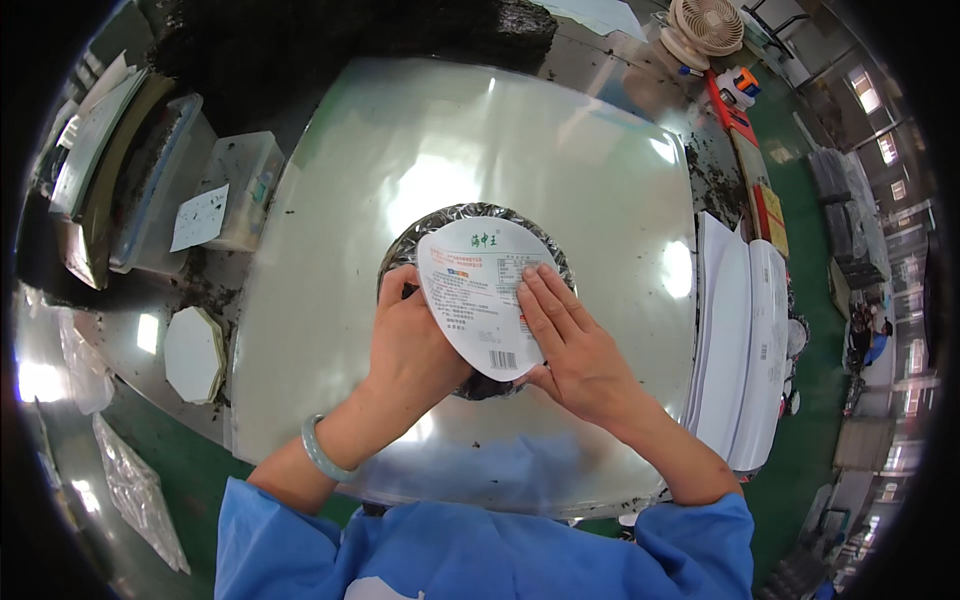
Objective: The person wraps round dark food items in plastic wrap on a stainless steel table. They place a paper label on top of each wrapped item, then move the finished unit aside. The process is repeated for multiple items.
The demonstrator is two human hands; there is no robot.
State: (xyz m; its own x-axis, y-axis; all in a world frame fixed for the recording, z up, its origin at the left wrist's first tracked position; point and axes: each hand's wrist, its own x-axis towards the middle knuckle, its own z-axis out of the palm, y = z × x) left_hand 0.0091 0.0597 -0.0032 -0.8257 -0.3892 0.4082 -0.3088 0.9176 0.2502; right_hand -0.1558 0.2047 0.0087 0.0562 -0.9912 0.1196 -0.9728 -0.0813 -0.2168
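A round, dark cake wrapped in clear film (457,215), apparently dried seaweed, rests on the shiny table cover before me. Over it lies a white oval printed label (472,300) bearing writing and a barcode, tilted to the left. My right hand (574,337) has its fingers flat on the label's right side, with the thumb at the lower edge. My left hand (416,337), with a pale bangle on the wrist, is bent against the left side of the cake. Its fingertips are hidden under the label's edge, so its grip does not show.
A large dark heap (337,34) lies beyond the table cover (315,225). Left stand clear plastic boxes (240,172) and stacked white octagonal sheets (193,352). Along the right edge are white label sheets (731,345). A fan (706,26) stands at the back right.
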